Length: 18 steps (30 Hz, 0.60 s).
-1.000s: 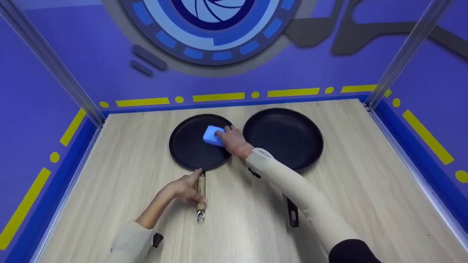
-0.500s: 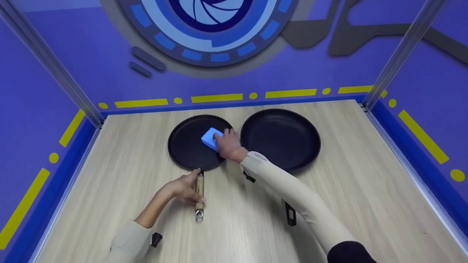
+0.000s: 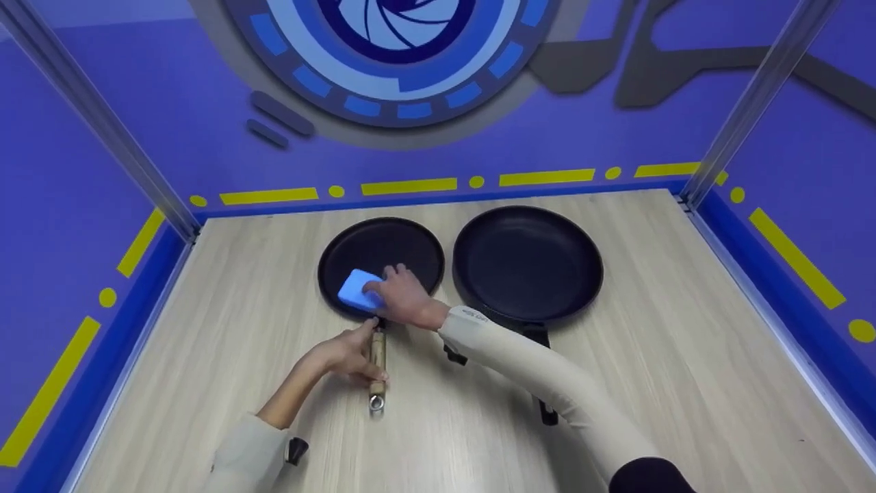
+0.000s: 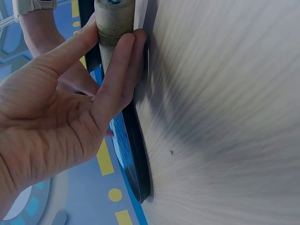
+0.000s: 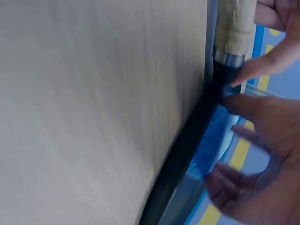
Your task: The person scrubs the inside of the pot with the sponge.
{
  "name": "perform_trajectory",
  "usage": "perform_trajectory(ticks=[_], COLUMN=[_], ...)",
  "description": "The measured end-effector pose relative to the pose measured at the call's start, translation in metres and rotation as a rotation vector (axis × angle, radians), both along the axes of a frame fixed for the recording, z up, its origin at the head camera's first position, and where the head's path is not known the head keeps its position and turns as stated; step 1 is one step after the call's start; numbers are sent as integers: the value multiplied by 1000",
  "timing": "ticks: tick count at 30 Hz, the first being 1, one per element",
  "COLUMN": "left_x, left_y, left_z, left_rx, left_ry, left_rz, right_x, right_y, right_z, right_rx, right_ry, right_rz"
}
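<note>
A flat black pan [image 3: 390, 243] with a wooden handle [image 3: 378, 352] lies at the left of the two pans. My left hand [image 3: 347, 354] holds that handle from its left side, thumb and fingers on the wood; the left wrist view shows the handle [image 4: 115, 21] between them. In my right hand [image 3: 405, 296] is a blue sponge [image 3: 359, 289], pinched between thumb and fingers. The sponge is on the near left part of the pan's surface, close to the handle joint. Seen from the right wrist, the sponge [image 5: 208, 145] sits just inside the pan's rim [image 5: 180, 150].
A larger, deeper black frying pan [image 3: 527, 263] stands right beside the first pan. Its black handle [image 3: 545, 411] points toward me, partly covered by my right sleeve [image 3: 540, 370]. Purple-blue panels [image 3: 410, 157] wall in the wooden table [image 3: 684, 342] at the back and sides.
My right hand has moved the sponge from the pan's right-centre toward me and leftward, to its near left edge. My left hand keeps its hold on the wooden handle.
</note>
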<state>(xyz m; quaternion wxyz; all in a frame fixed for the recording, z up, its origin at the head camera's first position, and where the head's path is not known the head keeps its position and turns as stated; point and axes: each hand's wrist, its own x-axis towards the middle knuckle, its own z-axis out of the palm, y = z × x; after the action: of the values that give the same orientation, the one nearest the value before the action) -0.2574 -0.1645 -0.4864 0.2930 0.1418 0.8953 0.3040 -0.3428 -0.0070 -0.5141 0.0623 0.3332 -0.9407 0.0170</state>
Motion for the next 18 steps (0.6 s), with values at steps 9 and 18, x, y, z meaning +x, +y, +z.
perform_trajectory(ticks=[9,18], left_x=[0,0], left_y=[0,0], left_z=[-3,0], left_rx=[1,20], left_ry=[-10,-52], left_rz=[20,67], right_x=[-1,-19], right_y=[7,43], right_z=[6,26], right_rx=[60,83], right_ry=[-67,-250], right_rz=[148,79])
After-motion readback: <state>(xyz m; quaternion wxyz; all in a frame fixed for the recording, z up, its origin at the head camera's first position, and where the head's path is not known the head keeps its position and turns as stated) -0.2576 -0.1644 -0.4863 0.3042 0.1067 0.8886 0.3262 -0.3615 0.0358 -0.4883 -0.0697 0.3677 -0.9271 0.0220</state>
